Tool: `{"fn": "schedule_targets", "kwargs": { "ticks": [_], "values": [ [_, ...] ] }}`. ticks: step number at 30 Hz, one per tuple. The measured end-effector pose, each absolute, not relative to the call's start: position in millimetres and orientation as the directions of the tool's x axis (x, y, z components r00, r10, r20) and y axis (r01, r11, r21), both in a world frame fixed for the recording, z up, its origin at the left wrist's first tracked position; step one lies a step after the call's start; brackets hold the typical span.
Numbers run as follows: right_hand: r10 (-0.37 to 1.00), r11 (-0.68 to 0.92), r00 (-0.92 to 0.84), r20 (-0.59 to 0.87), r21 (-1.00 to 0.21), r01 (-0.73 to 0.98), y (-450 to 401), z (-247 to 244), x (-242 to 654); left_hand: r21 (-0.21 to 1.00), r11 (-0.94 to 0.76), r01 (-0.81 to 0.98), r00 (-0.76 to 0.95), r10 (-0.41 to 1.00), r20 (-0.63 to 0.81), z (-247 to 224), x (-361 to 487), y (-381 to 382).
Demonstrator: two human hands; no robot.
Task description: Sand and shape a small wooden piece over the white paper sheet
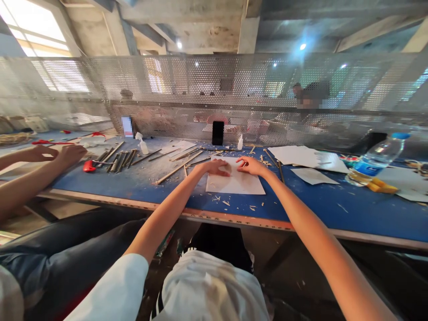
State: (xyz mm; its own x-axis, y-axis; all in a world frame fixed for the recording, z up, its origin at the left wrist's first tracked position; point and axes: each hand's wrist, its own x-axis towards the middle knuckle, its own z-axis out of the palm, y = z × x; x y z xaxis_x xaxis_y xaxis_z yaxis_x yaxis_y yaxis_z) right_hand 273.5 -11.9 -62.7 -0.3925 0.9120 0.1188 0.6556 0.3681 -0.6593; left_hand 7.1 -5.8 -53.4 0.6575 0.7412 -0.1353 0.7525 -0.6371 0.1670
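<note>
A white sheet [234, 186] lies flat on the blue work table in front of me. My left hand [217, 167] rests on its upper left part, fingers stretched out and apart. Over the upper right part is my right hand [250, 166], its fingers bent but spread, with nothing visible between them. Wood shavings [226, 203] are scattered around the sheet. A dark phone [218, 133] stands upright behind it, beside a small white bottle [240, 142].
To the left lie thin wooden sticks [179, 171], chisel-like tools [122, 160] and a red-handled item [88, 166]. A co-worker's hands [68, 156] are farther left. Right are white sheets [294, 156], a water bottle [374, 160] and a yellow block [381, 186]. A perforated metal screen [187, 89] stands behind.
</note>
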Motion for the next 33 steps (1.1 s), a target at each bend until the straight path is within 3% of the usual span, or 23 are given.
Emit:
{"fn": "schedule_targets", "kwargs": {
  "ticks": [3,7,12,18,24,29,33],
  "values": [
    [0.919,0.366,-0.370,0.138,-0.650,0.666,-10.8,-63.4,272.6,0.174,-0.646,0.744,0.667,0.735,-0.123,-53.0,7.3,-7.3],
    [0.877,0.371,-0.480,0.030,-0.678,0.635,-9.8,-60.9,275.5,0.188,-0.645,0.741,0.669,0.734,-0.117,-52.9,6.7,-7.7],
    [0.925,0.357,-0.348,0.152,-0.660,0.660,-11.6,-62.3,274.9,0.198,-0.630,0.751,0.657,0.743,-0.126,-54.6,6.0,-3.9],
    [0.866,0.371,-0.500,0.015,-0.690,0.621,-11.6,-60.2,272.2,0.172,-0.647,0.743,0.667,0.736,-0.114,-55.7,7.1,-4.2],
    [0.923,0.340,-0.368,0.109,-0.679,0.651,-10.6,-63.7,268.9,0.173,-0.642,0.747,0.663,0.740,-0.114,-53.9,6.7,-6.6],
    [0.890,0.360,-0.454,0.040,-0.673,0.646,-11.0,-62.6,272.7,0.179,-0.636,0.751,0.658,0.744,-0.115,-53.7,7.5,-6.6],
    [0.923,0.381,-0.330,0.201,-0.610,0.695,-10.7,-65.1,276.3,0.189,-0.643,0.742,0.666,0.738,-0.106,-57.1,7.4,-1.7]
  ]
}}
